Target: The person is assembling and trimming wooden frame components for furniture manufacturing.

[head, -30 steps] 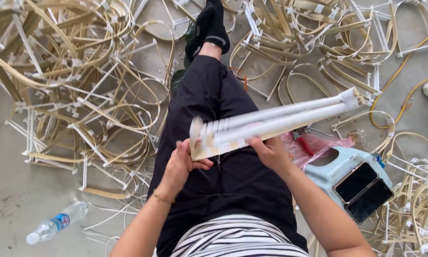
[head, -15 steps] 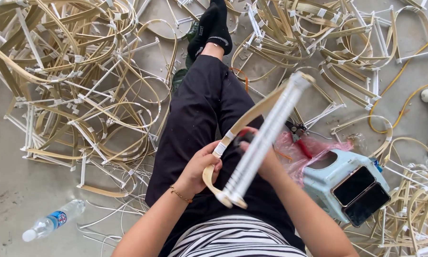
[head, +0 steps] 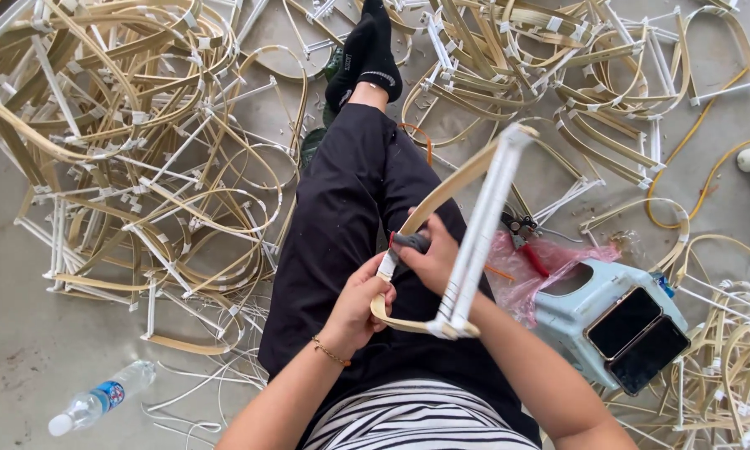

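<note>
Both hands have swung the bowed bamboo frame (head: 467,242) from flat across our lap to near upright, left hand (head: 360,304) clamped on its taped lower curve, right hand (head: 429,260) gripping a small dark tool (head: 412,242) there, just left of the pale blue stool (head: 596,321), so we're now working that end.

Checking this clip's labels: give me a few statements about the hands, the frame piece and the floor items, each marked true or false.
1. Both hands, left hand and right hand, are on the curved bamboo frame. True.
2. The water bottle stands upright. False: it lies on its side on the floor.
3. Two phones rest on the pale blue stool. True.
4. The red-handled pliers are in the left hand. False: they lie on pink plastic beside the stool.
</note>
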